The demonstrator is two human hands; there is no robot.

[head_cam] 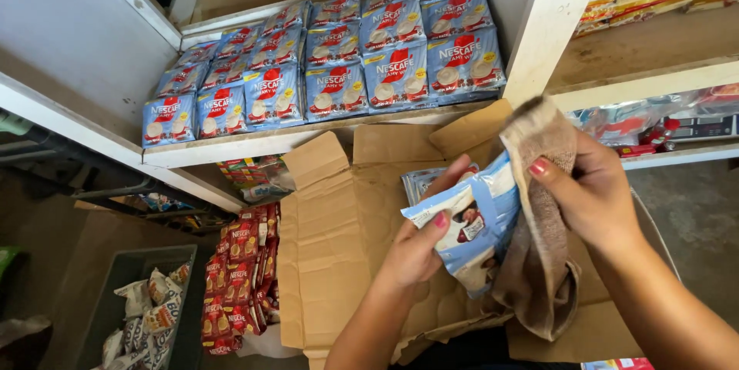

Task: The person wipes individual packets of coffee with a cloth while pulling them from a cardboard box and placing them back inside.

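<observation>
From the head view, you are in the middle of wiping down a coffee sachet pack: your left hand (419, 251) holds the blue-and-white sachet pack (469, 224) over the opened cardboard box (339, 239), and your right hand (589, 197) presses a brown cloth (539, 262) against the pack's right edge. Your left fingers (443, 220) are curled shut around the pack, thumb on its face, the others reaching up behind its top edge. Your right fingers (543, 170) are pinched closed on the cloth, which drapes from above the hand down well below the pack and covers part of it. There seems to be more than one sachet in the left hand, perhaps a linked strip, but the cloth hides too much to be sure.

The pack is held in the air, just in front of the lower shelf (254, 143) and touching nothing but your hands and the cloth. On that shelf stand tidy rows of matching blue sachet packs (331, 70), filling it nearly from end to end. Red sachet strips (239, 277) hang below at the left, and a grey crate (123, 301) of small bags sits on the floor.

By my reading, the next move calls for drawing the cloth along the pack's face while your left grip stays firm, then turning it to reach the back. Keep the cloth's loose tail out of the box flaps.
</observation>
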